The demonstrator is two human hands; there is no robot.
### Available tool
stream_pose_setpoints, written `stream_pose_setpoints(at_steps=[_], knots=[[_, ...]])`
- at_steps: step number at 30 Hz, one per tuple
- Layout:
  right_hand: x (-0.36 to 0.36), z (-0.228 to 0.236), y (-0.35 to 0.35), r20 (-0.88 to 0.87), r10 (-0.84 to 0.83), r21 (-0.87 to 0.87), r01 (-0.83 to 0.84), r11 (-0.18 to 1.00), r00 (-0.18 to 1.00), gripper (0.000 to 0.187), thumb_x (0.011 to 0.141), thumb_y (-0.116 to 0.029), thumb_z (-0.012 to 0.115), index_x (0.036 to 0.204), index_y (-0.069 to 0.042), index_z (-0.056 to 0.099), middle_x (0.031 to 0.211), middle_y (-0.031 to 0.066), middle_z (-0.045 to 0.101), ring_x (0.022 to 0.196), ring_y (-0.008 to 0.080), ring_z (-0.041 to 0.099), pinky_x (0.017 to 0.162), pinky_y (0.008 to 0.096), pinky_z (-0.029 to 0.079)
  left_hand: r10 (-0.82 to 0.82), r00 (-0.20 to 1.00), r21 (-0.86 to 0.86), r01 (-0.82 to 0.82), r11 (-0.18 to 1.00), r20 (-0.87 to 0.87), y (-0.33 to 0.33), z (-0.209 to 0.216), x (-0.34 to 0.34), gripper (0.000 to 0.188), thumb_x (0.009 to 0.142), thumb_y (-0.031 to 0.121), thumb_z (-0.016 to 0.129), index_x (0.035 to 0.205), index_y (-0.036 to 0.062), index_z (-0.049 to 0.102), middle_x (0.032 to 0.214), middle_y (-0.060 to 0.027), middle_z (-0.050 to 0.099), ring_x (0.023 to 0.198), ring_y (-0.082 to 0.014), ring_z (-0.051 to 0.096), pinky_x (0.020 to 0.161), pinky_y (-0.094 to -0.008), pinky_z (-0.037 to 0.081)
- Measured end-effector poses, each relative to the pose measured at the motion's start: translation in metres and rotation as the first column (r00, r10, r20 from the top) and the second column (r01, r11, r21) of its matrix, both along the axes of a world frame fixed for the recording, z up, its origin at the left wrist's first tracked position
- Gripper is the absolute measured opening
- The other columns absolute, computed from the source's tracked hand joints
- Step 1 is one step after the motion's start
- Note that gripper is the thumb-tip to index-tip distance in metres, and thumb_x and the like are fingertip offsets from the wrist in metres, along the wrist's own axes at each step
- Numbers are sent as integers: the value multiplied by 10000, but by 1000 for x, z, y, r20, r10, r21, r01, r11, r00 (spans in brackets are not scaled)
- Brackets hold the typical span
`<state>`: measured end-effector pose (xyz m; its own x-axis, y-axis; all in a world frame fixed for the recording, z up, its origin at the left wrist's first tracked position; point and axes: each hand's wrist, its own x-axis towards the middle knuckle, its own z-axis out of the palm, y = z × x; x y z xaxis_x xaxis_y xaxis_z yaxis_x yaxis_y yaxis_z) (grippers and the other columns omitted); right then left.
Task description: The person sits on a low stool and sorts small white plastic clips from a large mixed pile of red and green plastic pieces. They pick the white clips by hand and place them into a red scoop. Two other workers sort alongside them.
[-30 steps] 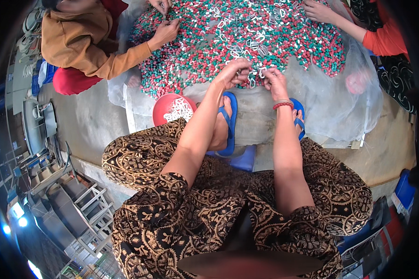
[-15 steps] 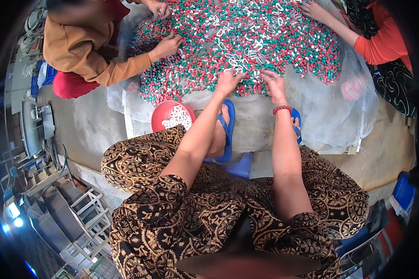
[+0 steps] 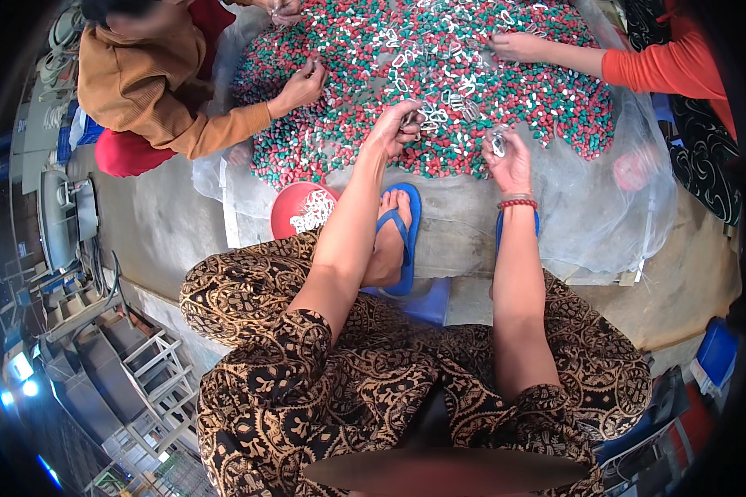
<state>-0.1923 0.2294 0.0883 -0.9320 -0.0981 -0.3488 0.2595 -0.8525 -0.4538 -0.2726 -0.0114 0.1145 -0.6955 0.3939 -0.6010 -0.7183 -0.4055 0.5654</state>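
Small red, green and white pieces (image 3: 448,161) lie thickly spread over a translucent sheet (image 3: 588,215) in front of me. White loop-shaped pieces (image 3: 464,108) are scattered on top of them. My left hand (image 3: 389,132) is over the near part of the spread, its fingers curled closed. What it may hold is hidden by the fingers. To its right, at the sheet's near side, my right hand (image 3: 508,159) pinches a whitish loop-shaped piece (image 3: 498,143) between thumb and fingers. Red beads circle that wrist.
A red bowl (image 3: 282,214) holding white pieces stands left of my left forearm. My foot in a blue flip-flop (image 3: 408,257) is between my arms. One co-worker's hand (image 3: 302,85) works at the left, another's hand (image 3: 518,47) at the right. Metal racks (image 3: 162,373) stand lower left.
My hands have moved apart: the left slightly left and up, the right to the right, lifted with a whitish loop-shaped piece. The right co-worker's hand has reached further left over the pieces.
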Motion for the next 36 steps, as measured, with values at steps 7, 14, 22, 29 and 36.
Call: stream_pose_setpoints(at_steps=[7, 14, 22, 29, 36], knots=[[12, 20, 10, -184, 2, -238, -46, 970, 983, 173, 818, -215, 529, 899, -63, 535, 820, 107, 511, 760, 234, 508, 581, 306, 432, -815, 573, -991, -134, 17, -91, 26, -28, 10, 374, 732, 229, 694, 1028, 17, 608, 881, -213, 652, 892, -369, 620, 809, -423, 476], [6, 6, 1, -198, -49, -461, -49, 886, 979, 343, 900, -286, 507, 1109, -14, 518, 1020, 140, 583, 990, 313, 561, 806, 414, 524, -635, 721, -954, -131, 268, -277, 11, -15, 1, 382, 757, 367, 674, 817, -10, 662, 794, -222, 641, 823, -343, 639, 745, -444, 478], [7, 26, -42, -208, -169, -538, 31, 842, 963, 673, 867, -241, 472, 1411, 18, 172, 1470, 204, 193, 1376, 363, 127, 1120, 540, 86, -722, 691, -992, -108, -57, -34, 1, 29, -16, 563, 722, 515, 679, 757, -47, 670, 825, -258, 641, 855, -371, 634, 783, -432, 483], [4, 34, -44, -95, -124, -589, 45, 807, 988, 798, 917, -526, 358, 1399, 66, 126, 1470, 234, 151, 1366, 397, 117, 1119, 518, 122, -780, 616, -989, -149, 23, -111, 19, 51, -30, 379, 757, 345, 610, 795, -26, 679, 778, -239, 644, 818, -361, 642, 781, -424, 487], [6, 29, -47, -38, -79, -595, 41, 802, 996, 696, 950, -472, 312, 1394, 46, 177, 1443, 250, 214, 1346, 406, 180, 1101, 569, 130, -817, 460, -921, -2, 389, -346, 34, 86, -26, 350, 738, 363, 626, 806, 23, 675, 649, -106, 585, 577, -149, 552, 574, -343, 469]])
